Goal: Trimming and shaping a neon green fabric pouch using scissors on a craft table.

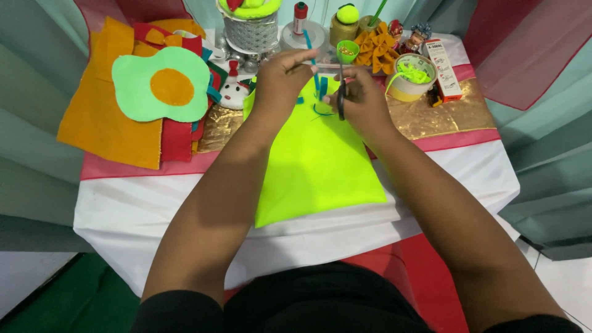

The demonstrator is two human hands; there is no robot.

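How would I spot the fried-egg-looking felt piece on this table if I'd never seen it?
Start at the table with its white cloth and look to its far left, where a stack of orange felt and red felt lies. On top sits the egg-shaped felt piece: a wavy-edged, pale green blob with an orange circle in its middle. No other piece has that two-colour shape.

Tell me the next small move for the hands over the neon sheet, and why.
Probably close the scissors on the teal strip: the left hand pinches the strip taut above the neon yellow sheet, and the right hand has the blades right beside it.
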